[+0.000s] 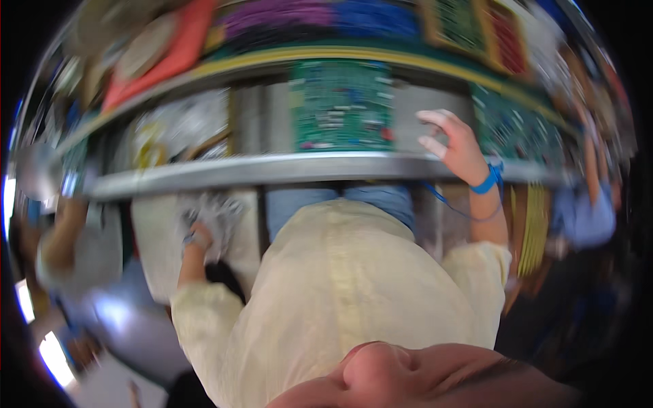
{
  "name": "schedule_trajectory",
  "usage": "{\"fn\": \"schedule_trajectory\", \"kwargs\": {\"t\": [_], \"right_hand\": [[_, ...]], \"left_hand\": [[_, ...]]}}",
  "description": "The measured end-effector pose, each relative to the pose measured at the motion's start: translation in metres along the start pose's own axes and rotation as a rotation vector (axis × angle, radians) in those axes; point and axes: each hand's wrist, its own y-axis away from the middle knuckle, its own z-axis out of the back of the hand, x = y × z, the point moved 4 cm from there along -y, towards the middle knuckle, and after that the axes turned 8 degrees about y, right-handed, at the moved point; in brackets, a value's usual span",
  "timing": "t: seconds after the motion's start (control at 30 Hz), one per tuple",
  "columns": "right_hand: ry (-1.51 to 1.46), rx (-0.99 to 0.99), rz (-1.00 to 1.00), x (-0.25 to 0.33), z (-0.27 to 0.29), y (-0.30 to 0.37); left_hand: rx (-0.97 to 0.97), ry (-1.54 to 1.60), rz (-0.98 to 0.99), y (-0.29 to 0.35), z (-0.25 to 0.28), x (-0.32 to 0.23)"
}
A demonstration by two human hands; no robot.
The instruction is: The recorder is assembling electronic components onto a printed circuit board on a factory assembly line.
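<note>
My right hand point(454, 144) hangs over the far side of the metal rail, to the right of a green circuit board point(341, 109). Its thumb and forefinger are apart with nothing between them, and white covers sit on the fingertips. Around that wrist runs a blue wrist strap point(487, 179) with a cord. Low on the left, my left hand point(198, 236) is at a clear, crumpled plastic bag point(221, 214) on a white surface point(160, 231). Motion blur smears its fingers, so whether they grip the bag cannot be told.
A metal rail point(299, 166) crosses in front of me. Beyond it are a second green board point(513, 129) on the right and a tray of clear plastic packaging point(183, 126) on the left. Purple wires point(279, 17) and blue wires point(376, 18) lie at the back. Other people's arms point(590, 156) show right and left.
</note>
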Motion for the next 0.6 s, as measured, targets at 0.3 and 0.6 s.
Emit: {"fn": "schedule_trajectory", "kwargs": {"t": [0.3,0.6], "right_hand": [[0.104,0.232,-1.334,-0.121,0.093,0.365],[-0.035,0.344,-1.836,-0.126,-0.052,0.463]], "left_hand": [[0.220,0.440,-0.327,-0.086,0.191,0.061],[0.277,1.085,0.145,-0.076,0.139,0.097]]}}
